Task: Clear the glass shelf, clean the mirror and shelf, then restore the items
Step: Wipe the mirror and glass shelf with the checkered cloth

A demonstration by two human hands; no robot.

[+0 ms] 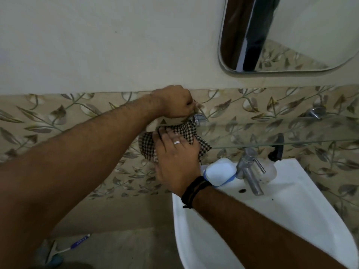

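The glass shelf (272, 131) runs along the leaf-patterned wall above the sink, with nothing standing on it. My right hand (174, 154), wearing a ring and a black wristband, presses a black-and-white checked cloth (186, 131) flat onto the shelf's left end. My left hand (172, 101) is closed above that end, by the chrome bracket (200, 119); what it grips is hidden. The mirror (287, 33) hangs at the upper right.
A white sink (291, 210) sits below with a chrome tap (250, 169), a white and blue soap dish (219, 171) and a clear pump dispenser with a black nozzle (275, 152) on its back rim. A toothbrush (77, 243) lies on the floor at lower left.
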